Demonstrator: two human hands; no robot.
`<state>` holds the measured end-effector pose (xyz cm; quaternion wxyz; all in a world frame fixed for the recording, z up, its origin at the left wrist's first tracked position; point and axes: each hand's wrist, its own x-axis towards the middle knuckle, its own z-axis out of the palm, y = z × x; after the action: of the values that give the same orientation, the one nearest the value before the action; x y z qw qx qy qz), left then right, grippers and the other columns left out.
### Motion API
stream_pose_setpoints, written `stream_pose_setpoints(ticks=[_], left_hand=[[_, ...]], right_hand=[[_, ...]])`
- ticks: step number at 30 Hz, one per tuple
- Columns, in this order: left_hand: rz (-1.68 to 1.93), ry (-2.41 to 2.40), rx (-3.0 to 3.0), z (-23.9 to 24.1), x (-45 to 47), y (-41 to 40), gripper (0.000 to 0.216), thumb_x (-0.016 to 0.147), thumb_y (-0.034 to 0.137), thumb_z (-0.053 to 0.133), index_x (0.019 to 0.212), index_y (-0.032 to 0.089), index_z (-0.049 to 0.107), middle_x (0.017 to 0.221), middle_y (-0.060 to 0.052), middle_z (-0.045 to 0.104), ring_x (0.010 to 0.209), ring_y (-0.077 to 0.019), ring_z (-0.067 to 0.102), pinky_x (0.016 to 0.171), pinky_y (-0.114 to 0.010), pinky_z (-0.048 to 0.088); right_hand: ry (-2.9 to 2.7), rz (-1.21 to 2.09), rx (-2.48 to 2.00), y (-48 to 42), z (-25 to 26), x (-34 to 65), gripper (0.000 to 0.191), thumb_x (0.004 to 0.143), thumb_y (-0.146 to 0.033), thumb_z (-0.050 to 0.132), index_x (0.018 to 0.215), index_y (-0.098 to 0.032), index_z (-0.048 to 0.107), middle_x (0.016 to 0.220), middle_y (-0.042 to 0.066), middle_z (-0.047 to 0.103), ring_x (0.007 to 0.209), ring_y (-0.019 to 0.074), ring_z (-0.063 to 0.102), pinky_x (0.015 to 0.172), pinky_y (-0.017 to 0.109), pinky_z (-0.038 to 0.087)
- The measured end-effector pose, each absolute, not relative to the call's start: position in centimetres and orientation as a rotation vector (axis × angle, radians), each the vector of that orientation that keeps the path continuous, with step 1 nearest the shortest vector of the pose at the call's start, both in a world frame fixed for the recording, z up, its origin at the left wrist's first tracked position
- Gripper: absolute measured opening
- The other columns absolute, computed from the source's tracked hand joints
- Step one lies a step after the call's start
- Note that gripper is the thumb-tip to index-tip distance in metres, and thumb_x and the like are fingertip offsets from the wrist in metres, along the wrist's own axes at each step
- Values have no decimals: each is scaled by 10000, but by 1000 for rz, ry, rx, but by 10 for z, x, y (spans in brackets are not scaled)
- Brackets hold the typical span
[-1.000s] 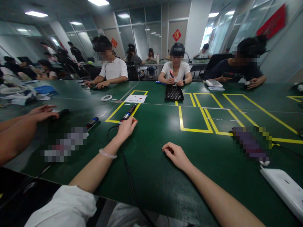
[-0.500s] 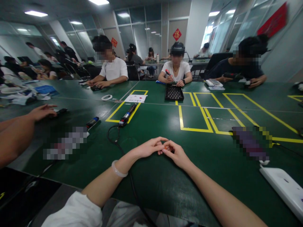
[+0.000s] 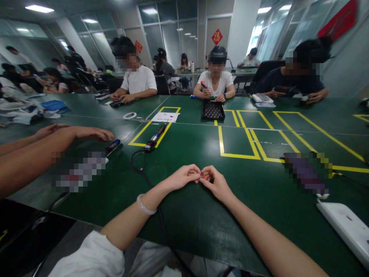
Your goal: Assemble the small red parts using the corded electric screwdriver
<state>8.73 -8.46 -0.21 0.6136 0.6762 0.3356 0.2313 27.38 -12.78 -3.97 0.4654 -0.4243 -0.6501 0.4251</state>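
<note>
A small orange-red piece (image 3: 203, 176) sits between the fingertips of both hands, just above the near part of the green worktop (image 3: 184, 219). The left hand (image 3: 185, 177) and right hand (image 3: 215, 182) meet around it, each grip narrow, thumb and fingers pinched on the piece. Its exact shape is hidden by the fingers. A pale bangle (image 3: 145, 206) circles the left wrist.

A black cable (image 3: 148, 182) passes behind the left forearm and leads up to a corded electric screwdriver (image 3: 155, 137), which lies partly across the right-hand strip of a yellow tape outline (image 3: 141, 134). Beyond its tip is a white paper (image 3: 166, 117) with printing and a red mark. More yellow tape rectangles mark the worktop to the right.

To the left, a neighbour's arm (image 3: 57, 139) reaches over toward a second dark tool (image 3: 112, 146) with a blue band. At the right edge lies a white plastic case (image 3: 343, 227), near a pixelated dark slab (image 3: 305, 173). Across the worktop, a person in white (image 3: 215, 82) holds a red-handled screwdriver (image 3: 204, 84) over a black tray (image 3: 212, 111) of small items.
</note>
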Motion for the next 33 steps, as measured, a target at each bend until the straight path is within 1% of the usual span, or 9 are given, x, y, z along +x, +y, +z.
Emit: stream_pose_setpoints(ticks=[2, 5, 7, 12, 15, 26, 29, 31, 33], left_hand=[[571, 802, 1606, -1, 87, -85, 292, 817, 384, 664, 948, 133, 592, 784, -13, 596, 742, -119, 563, 705, -248, 423], [612, 823, 1677, -1, 87, -86, 271, 816, 367, 664, 947, 143, 587, 808, -13, 592, 740, -113, 550, 693, -240, 425], [630, 824, 1703, -3, 86, -85, 268, 808, 348, 672, 957, 147, 579, 829, -14, 595, 751, -112, 554, 709, -244, 438], [641, 830, 1707, -4, 85, -84, 292, 799, 321, 682, 1013, 146, 588, 919, -46, 633, 834, -133, 592, 791, -278, 469], [616, 832, 1730, -1, 85, -84, 253, 837, 330, 638, 1002, 140, 614, 932, -60, 649, 849, -141, 603, 785, -277, 466], [588, 842, 1647, -5, 84, -84, 294, 782, 371, 698, 911, 126, 601, 806, -37, 643, 720, -122, 594, 662, -239, 437], [508, 819, 1705, 2, 80, -82, 311, 812, 408, 658, 950, 134, 610, 854, -48, 657, 775, -142, 609, 710, -263, 458], [496, 854, 1844, 10, 71, -75, 331, 850, 440, 600, 1013, 153, 619, 959, -66, 657, 873, -168, 617, 787, -297, 478], [583, 983, 2067, 16, 55, -60, 354, 874, 454, 554, 1090, 180, 614, 1106, -82, 618, 1021, -197, 593, 903, -333, 466]], right_hand=[[-1550, 1068, -1033, -126, -41, 274, 241, 857, -365, 622, 1002, -196, 531, 827, 19, 620, 727, 144, 591, 654, 272, 476], [-1531, 1074, -1044, -125, -41, 275, 203, 887, -386, 579, 954, -196, 550, 804, 18, 608, 728, 148, 593, 670, 280, 487], [-1554, 1051, -1057, -125, -40, 275, 193, 884, -382, 583, 929, -195, 558, 791, 15, 605, 716, 147, 589, 667, 280, 488], [-1585, 978, -1069, -126, -36, 276, 183, 856, -308, 603, 987, -186, 566, 851, 24, 628, 705, 140, 585, 650, 273, 477], [-1618, 941, -1083, -126, -35, 277, 155, 852, -264, 594, 984, -184, 583, 841, 26, 634, 712, 144, 587, 648, 273, 470], [-1725, 839, -1114, -129, -31, 277, 92, 849, -213, 598, 938, -193, 612, 842, 27, 646, 740, 153, 600, 689, 287, 470], [-1728, 854, -1125, -128, -32, 277, 97, 847, -210, 603, 942, -195, 612, 840, 21, 647, 739, 151, 598, 688, 282, 463], [-1721, 872, -1127, -128, -33, 277, 106, 847, -215, 606, 950, -194, 606, 828, 17, 641, 730, 148, 594, 677, 276, 458], [-1709, 898, -1135, -127, -35, 277, 113, 848, -224, 605, 957, -193, 598, 810, 13, 632, 710, 142, 583, 662, 269, 453]])
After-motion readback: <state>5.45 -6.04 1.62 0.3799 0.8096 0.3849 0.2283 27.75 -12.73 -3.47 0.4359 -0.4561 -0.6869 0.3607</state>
